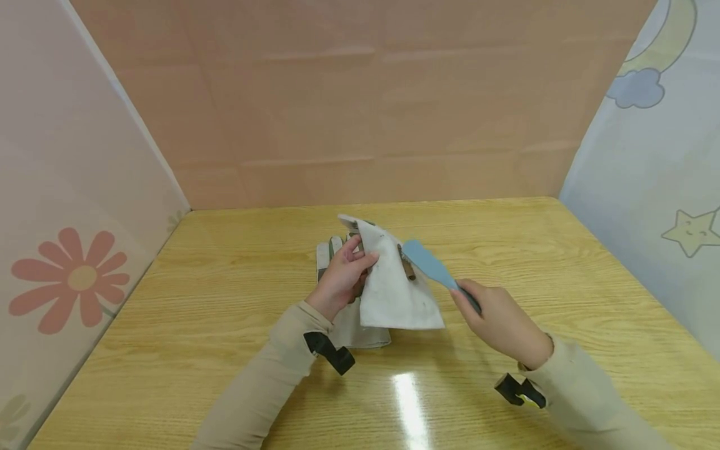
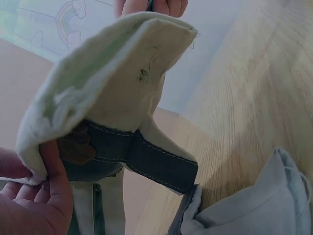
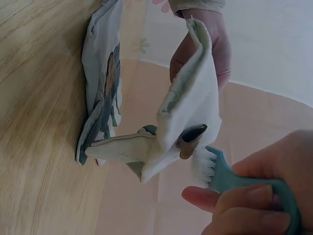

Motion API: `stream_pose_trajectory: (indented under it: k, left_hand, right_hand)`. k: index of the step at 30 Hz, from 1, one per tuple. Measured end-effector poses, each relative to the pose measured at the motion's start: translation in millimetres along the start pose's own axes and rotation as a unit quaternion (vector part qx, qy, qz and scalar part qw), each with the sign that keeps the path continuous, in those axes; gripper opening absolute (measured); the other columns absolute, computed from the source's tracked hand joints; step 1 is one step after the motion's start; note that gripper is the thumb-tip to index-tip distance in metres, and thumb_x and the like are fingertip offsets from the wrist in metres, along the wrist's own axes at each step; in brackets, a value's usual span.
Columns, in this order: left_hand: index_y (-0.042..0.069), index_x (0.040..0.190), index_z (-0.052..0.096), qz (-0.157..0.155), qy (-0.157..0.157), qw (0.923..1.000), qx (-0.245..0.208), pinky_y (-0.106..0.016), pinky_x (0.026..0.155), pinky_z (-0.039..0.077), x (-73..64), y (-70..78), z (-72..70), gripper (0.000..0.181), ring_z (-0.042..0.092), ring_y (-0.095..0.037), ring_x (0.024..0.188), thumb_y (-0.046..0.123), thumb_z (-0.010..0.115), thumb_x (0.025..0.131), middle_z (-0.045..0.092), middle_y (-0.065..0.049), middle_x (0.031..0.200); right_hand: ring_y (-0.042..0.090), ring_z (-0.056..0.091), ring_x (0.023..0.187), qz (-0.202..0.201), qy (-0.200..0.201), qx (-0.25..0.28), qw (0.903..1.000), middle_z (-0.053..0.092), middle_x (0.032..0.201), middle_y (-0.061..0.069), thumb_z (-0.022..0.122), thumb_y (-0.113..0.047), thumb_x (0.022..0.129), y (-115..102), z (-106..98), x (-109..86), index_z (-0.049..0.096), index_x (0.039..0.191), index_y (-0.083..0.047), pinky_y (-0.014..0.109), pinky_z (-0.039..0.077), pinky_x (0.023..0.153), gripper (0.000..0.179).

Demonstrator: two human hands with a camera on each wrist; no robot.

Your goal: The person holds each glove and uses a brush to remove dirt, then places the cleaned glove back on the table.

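A white work glove (image 1: 396, 294) with dark grey patches (image 2: 142, 152) hangs raised over the table, pinched at its side between the thumb and fingers of my left hand (image 1: 340, 275). On its face a small brown tab (image 3: 190, 142) sticks out. My right hand (image 1: 503, 319) grips the handle of a light blue brush (image 1: 430, 262). The white bristles (image 3: 203, 166) face the glove, right at its surface beside the tab. Beneath the raised glove, a second glove (image 1: 360, 334) of the same kind lies on the table, partly hidden by it and my left hand.
The wood-grain table (image 1: 225, 269) runs back to a plain orange-pink backdrop (image 1: 360, 125). Side panels flank it, the left with a red flower (image 1: 81, 278), the right with a star (image 1: 694, 231). A black mount (image 1: 329, 353) sits on my left wrist, another (image 1: 520, 390) on my right.
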State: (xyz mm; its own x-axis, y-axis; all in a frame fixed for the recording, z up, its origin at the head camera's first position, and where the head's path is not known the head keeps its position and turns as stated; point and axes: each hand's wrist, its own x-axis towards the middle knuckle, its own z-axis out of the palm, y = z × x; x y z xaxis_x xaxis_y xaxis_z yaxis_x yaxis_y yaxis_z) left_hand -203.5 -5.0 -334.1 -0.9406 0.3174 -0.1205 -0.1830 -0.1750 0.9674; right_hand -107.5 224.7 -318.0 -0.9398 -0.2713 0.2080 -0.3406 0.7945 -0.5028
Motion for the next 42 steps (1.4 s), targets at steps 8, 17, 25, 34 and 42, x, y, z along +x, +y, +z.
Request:
stream_pose_trajectory:
  k: [8,17,25,34,42]
  left_hand:
    - [0.016,0.141,0.037,0.000,-0.015,0.9998,0.013,-0.022,0.070,0.048,-3.5,4.1,2.6,0.049,0.060,-0.003,0.077,0.005,0.049,0.095,0.062,-0.014,0.116]
    - [0.017,0.142,0.034,0.003,-0.041,0.9989,0.024,-0.023,0.072,0.048,-5.7,3.9,4.6,0.048,0.061,-0.003,0.078,0.007,0.047,0.097,0.061,-0.013,0.117]
    - [0.017,0.142,0.035,0.009,-0.025,0.9996,0.009,-0.022,0.071,0.049,-4.2,2.8,4.0,0.049,0.061,-0.004,0.079,0.006,0.048,0.096,0.061,-0.014,0.117]
    - [0.016,0.139,0.039,0.013,-0.010,0.9999,0.000,-0.022,0.072,0.048,-1.7,1.8,5.2,0.046,0.061,-0.005,0.081,0.005,0.048,0.096,0.061,-0.014,0.117]
    - [0.016,0.141,0.037,0.014,-0.014,0.9998,0.003,-0.022,0.072,0.048,-4.4,2.9,7.1,0.048,0.060,-0.004,0.081,0.005,0.048,0.096,0.061,-0.015,0.118]
  right_hand:
    - [-0.001,0.019,0.042,-0.031,0.064,0.016,0.9973,0.029,0.053,-0.006,0.042,-0.016,0.100,2,-4,3.0,0.056,0.089,-0.004,0.020,0.027,0.040,0.021]
    - [0.001,0.021,0.042,-0.001,0.019,0.036,0.9992,0.029,0.053,-0.005,0.039,-0.019,0.101,1,1,10.3,0.055,0.091,-0.002,0.021,0.028,0.039,0.026]
    - [0.000,0.020,0.043,-0.003,0.010,0.025,0.9996,0.029,0.054,-0.006,0.040,-0.021,0.101,0,-1,5.1,0.050,0.081,-0.008,0.020,0.028,0.041,0.026]
    - [0.001,0.020,0.043,0.005,-0.007,0.028,0.9996,0.031,0.055,-0.005,0.040,-0.021,0.101,3,-5,-4.5,0.054,0.089,-0.008,0.021,0.029,0.041,0.022]
    - [-0.001,0.021,0.042,-0.011,0.017,0.019,0.9996,0.031,0.054,-0.006,0.042,-0.017,0.100,4,-11,-8.3,0.055,0.089,-0.006,0.020,0.029,0.041,0.021]
